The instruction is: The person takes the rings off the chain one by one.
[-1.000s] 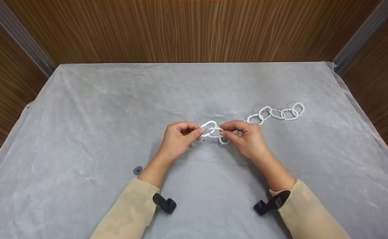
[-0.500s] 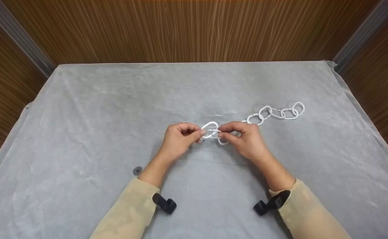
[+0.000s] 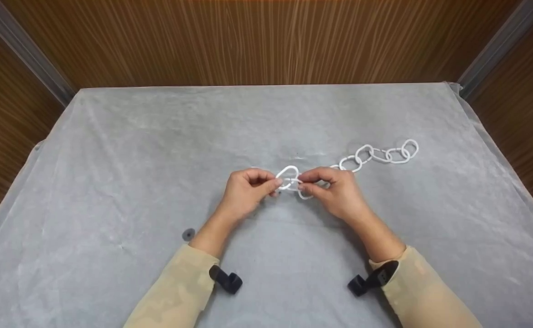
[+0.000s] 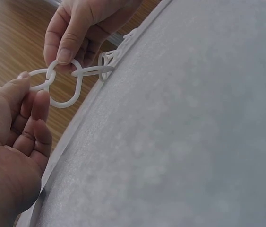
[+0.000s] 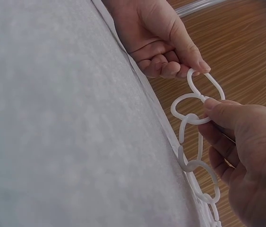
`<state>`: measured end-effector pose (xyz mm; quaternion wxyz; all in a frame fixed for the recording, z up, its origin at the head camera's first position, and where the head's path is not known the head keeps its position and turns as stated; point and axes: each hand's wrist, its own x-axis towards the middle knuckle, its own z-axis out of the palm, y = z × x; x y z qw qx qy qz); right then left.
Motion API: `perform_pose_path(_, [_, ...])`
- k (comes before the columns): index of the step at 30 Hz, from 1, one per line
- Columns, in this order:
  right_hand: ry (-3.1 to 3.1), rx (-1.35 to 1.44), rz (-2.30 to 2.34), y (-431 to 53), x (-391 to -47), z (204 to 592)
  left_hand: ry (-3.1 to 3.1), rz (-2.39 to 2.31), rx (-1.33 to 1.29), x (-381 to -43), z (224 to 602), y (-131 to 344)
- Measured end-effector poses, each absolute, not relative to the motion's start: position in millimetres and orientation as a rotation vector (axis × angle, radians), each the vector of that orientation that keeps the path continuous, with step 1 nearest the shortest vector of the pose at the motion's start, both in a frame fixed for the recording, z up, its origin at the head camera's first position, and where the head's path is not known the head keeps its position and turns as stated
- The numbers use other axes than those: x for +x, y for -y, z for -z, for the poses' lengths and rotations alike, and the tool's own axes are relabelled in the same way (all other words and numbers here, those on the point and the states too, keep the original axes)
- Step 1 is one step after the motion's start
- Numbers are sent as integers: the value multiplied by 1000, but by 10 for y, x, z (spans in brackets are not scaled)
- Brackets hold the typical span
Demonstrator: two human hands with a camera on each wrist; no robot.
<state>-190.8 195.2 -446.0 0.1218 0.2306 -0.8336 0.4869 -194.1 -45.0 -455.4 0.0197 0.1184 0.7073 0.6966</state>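
My left hand pinches a white oval chain link between thumb and fingers, over the middle of the table. The right hand pinches the neighbouring white link close by. These two links cross at the fingertips in both wrist views and look interlocked. From the right hand's link hangs the rest of the white chain, which runs down under that hand. Its far end lies on the table to the right. A gap shows in one hanging link in the right wrist view. The right fingers partly hide the joint.
A grey cloth covers the table. Beside the left forearm lies a small dark round disc. Brown wood-grain panels stand at the back and both sides. Each wrist bears a black camera mount.
My right hand has shifted slightly left, closer to the left hand. The two pinched links now overlap more, while the chain's far end on the table stays nearly still.
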Motion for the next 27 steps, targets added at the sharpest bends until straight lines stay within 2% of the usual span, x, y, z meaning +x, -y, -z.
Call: perform_pose_path(27, [2480, 705, -1449, -1955, -1913, 4471, -2208, -2131, 384, -1944, 4549, 451])
